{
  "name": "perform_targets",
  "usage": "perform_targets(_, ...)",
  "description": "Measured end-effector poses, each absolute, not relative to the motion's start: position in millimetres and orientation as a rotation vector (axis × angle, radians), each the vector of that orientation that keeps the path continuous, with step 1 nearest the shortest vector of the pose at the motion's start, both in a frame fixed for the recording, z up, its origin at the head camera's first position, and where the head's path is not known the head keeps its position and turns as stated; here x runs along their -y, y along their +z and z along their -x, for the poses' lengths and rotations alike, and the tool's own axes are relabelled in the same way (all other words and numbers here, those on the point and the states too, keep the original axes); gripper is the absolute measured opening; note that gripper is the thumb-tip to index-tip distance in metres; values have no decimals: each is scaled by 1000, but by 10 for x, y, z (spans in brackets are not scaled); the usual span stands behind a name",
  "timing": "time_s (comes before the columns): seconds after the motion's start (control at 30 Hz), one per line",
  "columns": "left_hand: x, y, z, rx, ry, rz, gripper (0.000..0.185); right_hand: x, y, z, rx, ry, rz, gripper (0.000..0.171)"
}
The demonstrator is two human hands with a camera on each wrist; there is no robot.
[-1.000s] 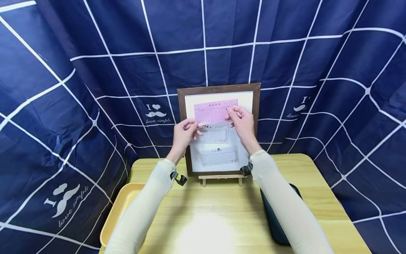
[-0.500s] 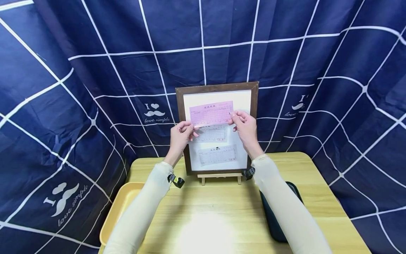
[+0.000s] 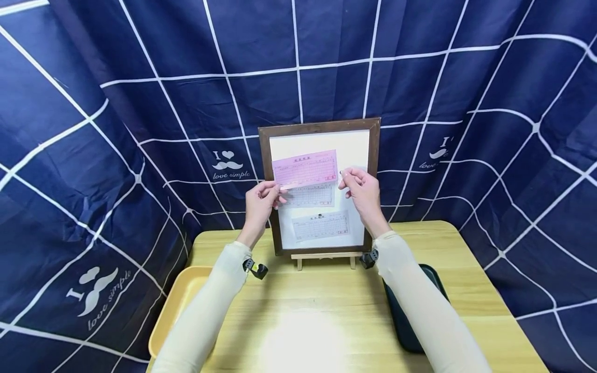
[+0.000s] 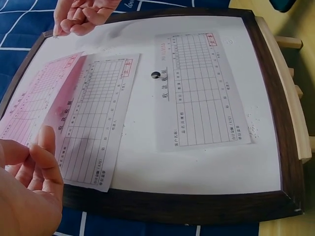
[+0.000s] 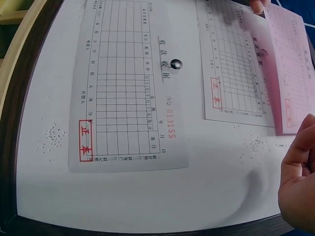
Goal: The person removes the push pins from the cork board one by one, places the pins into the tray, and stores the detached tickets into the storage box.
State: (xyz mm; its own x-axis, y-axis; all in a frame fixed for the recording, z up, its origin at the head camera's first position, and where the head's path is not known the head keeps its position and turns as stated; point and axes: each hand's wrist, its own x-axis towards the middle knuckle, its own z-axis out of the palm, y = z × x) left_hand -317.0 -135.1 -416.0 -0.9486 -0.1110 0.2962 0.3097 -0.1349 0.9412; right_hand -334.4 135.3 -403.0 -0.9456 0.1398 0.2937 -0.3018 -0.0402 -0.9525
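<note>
There is one brown wooden frame [image 3: 375, 155] with a white board inside, in the middle of the picture. Three paper slips are on or in front of it: one pink printed slip [image 3: 305, 169] and two white printed slips [image 3: 321, 226]. One small round black pin [image 4: 155, 75] shows on the lower white slip. There are two trays on the one yellow wooden table [image 3: 326, 300]: one yellow plastic tray [image 3: 174, 305] at lower left and one dark tray [image 3: 436, 282] at lower right. Two hands are up: one left hand [image 3: 261, 203] and one right hand [image 3: 365, 190].

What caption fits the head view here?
Left hand pinches a pink receipt before a framed white board holding two white receipts; right hand hovers beside it.
</note>
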Motion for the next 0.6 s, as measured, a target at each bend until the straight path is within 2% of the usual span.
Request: perform_targets(0.6, 1422, -4184, 3071, 1861, -2179, 180, 11, -1388, -4068, 3279, 1947, 2082, -162, 26)
